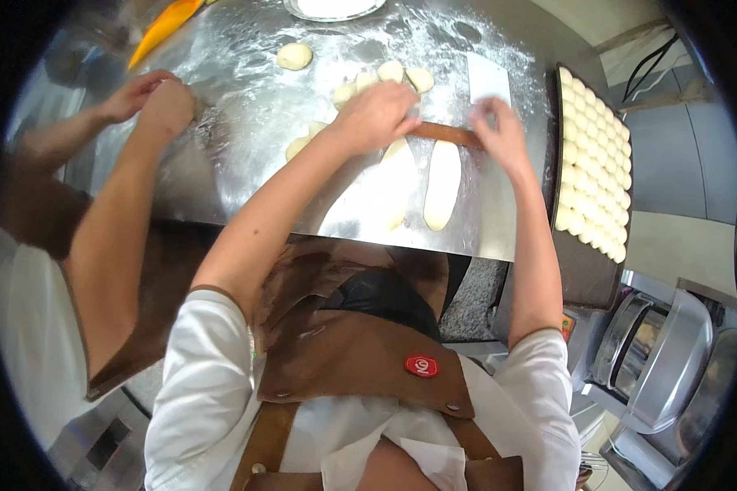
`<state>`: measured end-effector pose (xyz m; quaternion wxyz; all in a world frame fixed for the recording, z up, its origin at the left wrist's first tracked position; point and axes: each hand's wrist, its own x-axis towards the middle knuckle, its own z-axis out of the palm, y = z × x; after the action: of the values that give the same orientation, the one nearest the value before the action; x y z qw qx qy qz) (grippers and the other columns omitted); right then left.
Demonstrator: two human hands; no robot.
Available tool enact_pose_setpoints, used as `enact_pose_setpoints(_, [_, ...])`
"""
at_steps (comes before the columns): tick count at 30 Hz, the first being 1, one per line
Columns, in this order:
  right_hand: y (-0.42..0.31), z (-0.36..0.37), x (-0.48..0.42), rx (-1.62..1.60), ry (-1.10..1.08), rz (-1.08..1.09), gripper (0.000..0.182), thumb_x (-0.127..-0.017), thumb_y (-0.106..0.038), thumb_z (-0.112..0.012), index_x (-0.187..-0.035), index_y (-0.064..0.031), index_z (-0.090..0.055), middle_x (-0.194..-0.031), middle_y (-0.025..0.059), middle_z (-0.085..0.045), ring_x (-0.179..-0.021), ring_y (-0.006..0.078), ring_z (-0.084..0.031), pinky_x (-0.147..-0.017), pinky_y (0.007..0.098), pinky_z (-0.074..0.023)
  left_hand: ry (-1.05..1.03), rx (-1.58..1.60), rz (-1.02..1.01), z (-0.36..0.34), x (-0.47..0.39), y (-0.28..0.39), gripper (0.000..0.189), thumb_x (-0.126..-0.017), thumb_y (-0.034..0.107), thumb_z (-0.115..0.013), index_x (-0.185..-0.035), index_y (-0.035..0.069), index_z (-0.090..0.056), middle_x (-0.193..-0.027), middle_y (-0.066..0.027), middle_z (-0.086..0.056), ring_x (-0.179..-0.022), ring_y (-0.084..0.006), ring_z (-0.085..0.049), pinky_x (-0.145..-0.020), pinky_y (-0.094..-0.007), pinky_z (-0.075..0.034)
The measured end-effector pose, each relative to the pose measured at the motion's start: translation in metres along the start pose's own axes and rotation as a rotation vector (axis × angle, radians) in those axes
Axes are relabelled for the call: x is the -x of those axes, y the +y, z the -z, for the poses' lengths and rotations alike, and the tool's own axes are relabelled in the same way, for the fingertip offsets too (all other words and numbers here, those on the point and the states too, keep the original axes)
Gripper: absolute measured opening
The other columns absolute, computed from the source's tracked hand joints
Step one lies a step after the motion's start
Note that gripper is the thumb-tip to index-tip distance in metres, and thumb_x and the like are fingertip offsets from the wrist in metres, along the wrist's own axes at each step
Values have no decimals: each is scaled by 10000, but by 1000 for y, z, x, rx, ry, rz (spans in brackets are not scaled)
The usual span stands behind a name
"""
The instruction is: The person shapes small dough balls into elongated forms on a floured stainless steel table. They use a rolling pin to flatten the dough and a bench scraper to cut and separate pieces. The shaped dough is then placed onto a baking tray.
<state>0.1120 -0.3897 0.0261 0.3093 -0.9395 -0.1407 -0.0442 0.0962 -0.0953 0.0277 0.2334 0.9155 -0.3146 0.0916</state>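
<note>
A wooden rolling pin (445, 134) lies crosswise between my hands. My left hand (378, 116) is on its left end and my right hand (497, 130) is at its right end, fingers bent; whether those fingers close on the pin is unclear. Just below the pin, a flattened oblong of dough (442, 187) stretches towards the table's near edge. Another long dough piece (398, 184) lies to its left, washed out by glare. Several dough pieces (390, 72) sit beyond my left hand, and others (298, 147) are beside my left forearm. A white flat scraper (489, 77) lies beyond my right hand.
A co-worker's hands (166, 101) are at the left of the floured metal table (245, 184). A round dough ball (295, 56) and a bowl of white powder (335, 17) are farther back. On the right stands a dark tray (589, 276) with rows of dough balls (592, 166).
</note>
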Motion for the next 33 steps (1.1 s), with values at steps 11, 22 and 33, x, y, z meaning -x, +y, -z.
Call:
enact_pose_setpoints(11, [-51, 12, 98, 279, 93, 134, 378, -923, -124, -733, -1268, -2, -638, -1234, 197, -681, -1174, 390, -623, -1095, 537, -418, -15, 57, 84, 22, 65, 42, 458, -977, 187, -679, -1393, 21, -581, -1338, -174, -618, -1287, -356, -562, -1078, -459, -467])
enact_pose_setpoints(22, [-49, -14, 82, 214, 190, -114, 441, -1051, -235, -566, -1402, 31, -587, -1427, 241, -612, -1299, 416, -569, -1154, 517, -379, 174, -73, 137, 5, 31, 41, 559, -1049, 302, -546, -1506, -17, -492, -1522, -254, -540, -1444, -386, -490, -1270, -509, -286])
enact_pose_setpoints(33, [-94, -40, 222, 340, 134, -72, 705, -951, -225, -695, -1537, 57, -423, -1590, 270, -447, -1475, 464, -408, -1218, 584, -295, 16, 8, 211, -4, 170, 125, 798, -963, 281, -670, -1607, -42, -327, -1643, -253, -387, -1510, -417, -397, -1238, -517, -316])
